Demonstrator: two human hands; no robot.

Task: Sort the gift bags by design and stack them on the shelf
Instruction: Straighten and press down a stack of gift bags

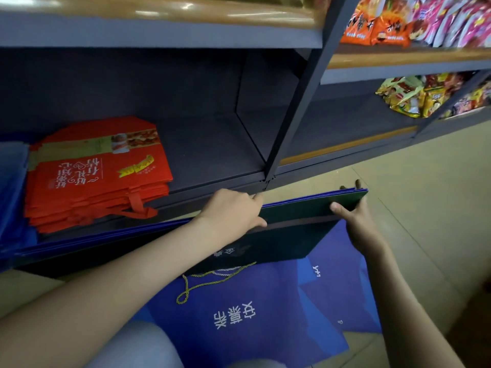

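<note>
Gift bags (pixel 292 243) in a dark green finish, folded flat with blue edges showing along the top, form one stack standing on its long edge across the middle of the frame, just in front of the lowest shelf (pixel 212 155). Pale printed characters mark the near face, and a gold cord handle (pixel 202 281) hangs from the lower edge. My left hand (pixel 233 211) pinches the top edge near the centre, thumb on the near face. My right hand (pixel 356 219) grips the right end, thumb in front and fingertips showing behind the corner. Red gift bags (pixel 98 171) with white lettering lie stacked at the left of the shelf. Blue fabric bags (pixel 279 290) lie below the stack at lower centre. Snack packets (pixel 398 19) fill the upper right.
</note>
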